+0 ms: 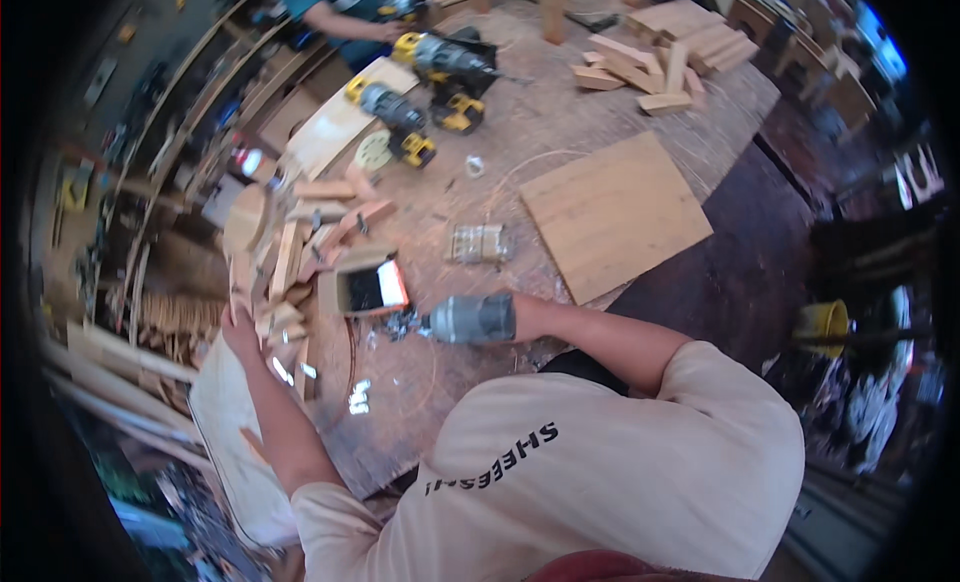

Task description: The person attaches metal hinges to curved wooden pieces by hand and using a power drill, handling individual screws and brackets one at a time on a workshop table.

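Right hand clamped round drill, fingers mostly hidden. Left hand at wood ahead; finger closure, I cannot tell. Drill probably heavy, stiff; handle under body suits holding.

Head view, 1 item: wide fisheye, left unit of 2, worn on the person's head. Position: above both hands, on the body side. Facing: steeply down and forward, past the left hand and right hand. Range: beige shirt nearest, large below the hands; both hands at middle distance; co-worker smaller, well beyond them. Coverage: tabletop between and beyond the hands; shelving beyond the left hand; yellow bucket well right of the right hand. Frame: dark rounded rim, bent edges.
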`<action>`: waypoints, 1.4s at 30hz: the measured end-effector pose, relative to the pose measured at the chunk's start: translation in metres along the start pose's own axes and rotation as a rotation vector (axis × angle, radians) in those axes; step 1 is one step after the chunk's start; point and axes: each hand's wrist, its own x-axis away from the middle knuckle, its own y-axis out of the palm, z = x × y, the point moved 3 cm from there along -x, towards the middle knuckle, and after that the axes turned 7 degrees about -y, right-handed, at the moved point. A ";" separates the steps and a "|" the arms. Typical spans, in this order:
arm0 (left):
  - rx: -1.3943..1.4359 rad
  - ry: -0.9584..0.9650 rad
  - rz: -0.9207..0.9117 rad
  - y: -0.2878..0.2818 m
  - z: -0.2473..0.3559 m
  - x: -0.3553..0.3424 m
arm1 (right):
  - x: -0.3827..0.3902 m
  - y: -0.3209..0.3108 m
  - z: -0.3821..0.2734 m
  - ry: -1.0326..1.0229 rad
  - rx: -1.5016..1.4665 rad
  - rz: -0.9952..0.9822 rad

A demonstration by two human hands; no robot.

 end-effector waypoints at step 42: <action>-0.098 0.187 -0.507 -0.008 0.006 0.235 | -0.018 -0.361 0.130 0.692 1.230 0.557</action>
